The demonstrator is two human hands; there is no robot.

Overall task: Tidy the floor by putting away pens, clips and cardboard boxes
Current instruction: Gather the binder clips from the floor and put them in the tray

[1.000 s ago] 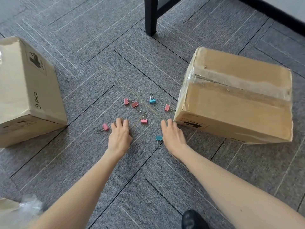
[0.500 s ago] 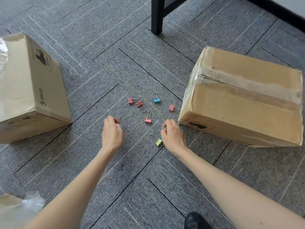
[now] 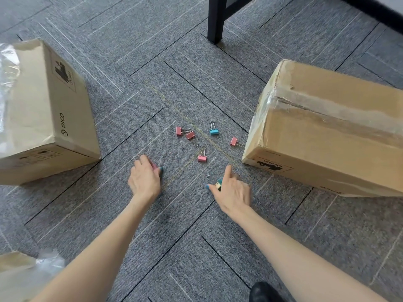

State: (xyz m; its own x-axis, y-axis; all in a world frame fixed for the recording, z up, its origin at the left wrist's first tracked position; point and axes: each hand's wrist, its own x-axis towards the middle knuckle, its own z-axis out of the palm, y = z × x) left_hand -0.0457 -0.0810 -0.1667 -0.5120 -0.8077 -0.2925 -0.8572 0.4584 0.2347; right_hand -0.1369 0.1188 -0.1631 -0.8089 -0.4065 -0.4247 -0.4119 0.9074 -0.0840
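Several binder clips lie on the grey carpet between two cardboard boxes: two pink clips [image 3: 185, 133] side by side, a blue clip [image 3: 214, 131], a pink clip [image 3: 233, 141] near the right box, and a pink clip [image 3: 202, 158] closest to me. My left hand [image 3: 145, 180] is closed around a pink clip, of which only a sliver shows under the fingers. My right hand [image 3: 233, 191] holds a teal and a yellow clip [image 3: 218, 184] with the forefinger stretched forward. The left cardboard box [image 3: 48, 118] and the right cardboard box [image 3: 327, 136] flank the clips.
A black table leg [image 3: 216, 18] stands on the carpet behind the clips. Clear plastic wrap [image 3: 8, 68] sticks out of the left box. Torn cardboard with plastic [image 3: 26, 267] lies at the lower left. A dark shoe tip [image 3: 261, 292] shows at the bottom edge.
My left hand closed over the pink clip that lay at the left and drew it in. My right hand gathered the teal and yellow clips off the carpet and shifted slightly right.
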